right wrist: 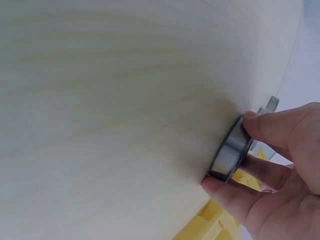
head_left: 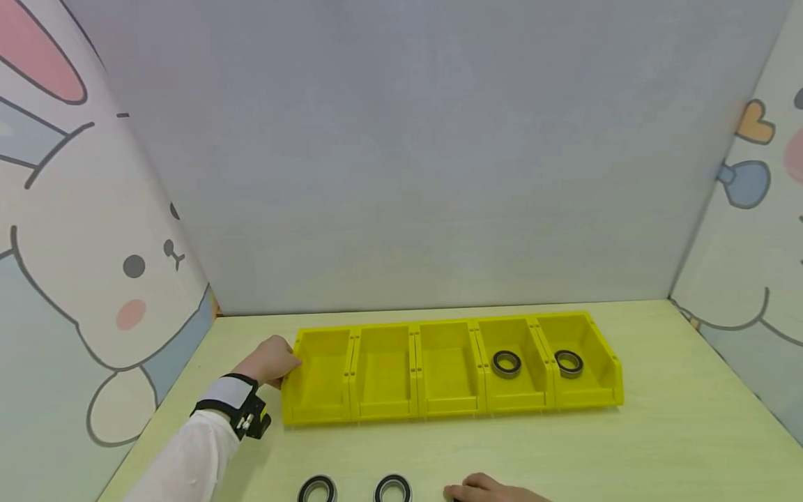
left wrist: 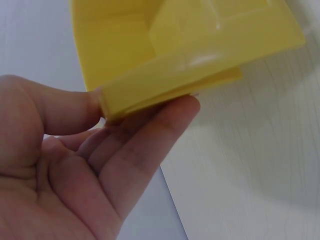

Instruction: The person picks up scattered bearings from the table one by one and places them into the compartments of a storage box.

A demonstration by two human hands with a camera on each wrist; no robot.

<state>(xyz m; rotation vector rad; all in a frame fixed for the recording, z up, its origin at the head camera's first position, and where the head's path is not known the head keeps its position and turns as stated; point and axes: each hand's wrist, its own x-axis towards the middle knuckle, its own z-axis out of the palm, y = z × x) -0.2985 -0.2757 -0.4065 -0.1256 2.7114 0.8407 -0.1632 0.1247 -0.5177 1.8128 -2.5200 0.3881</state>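
My left hand (head_left: 271, 359) gripped the left end of the yellow bins (head_left: 448, 404), near the back edge of the surface (head_left: 677, 418). Farther from that edge, my right hand (head_left: 492, 490) pinched a metal ring (right wrist: 229, 155), beside two more rings (head_left: 379, 490).

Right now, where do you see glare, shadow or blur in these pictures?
Left wrist view: glare on the bin, its edges slightly blurred, shadow on the table; right wrist view: shadow beside the bearing; head view: fairly even light.
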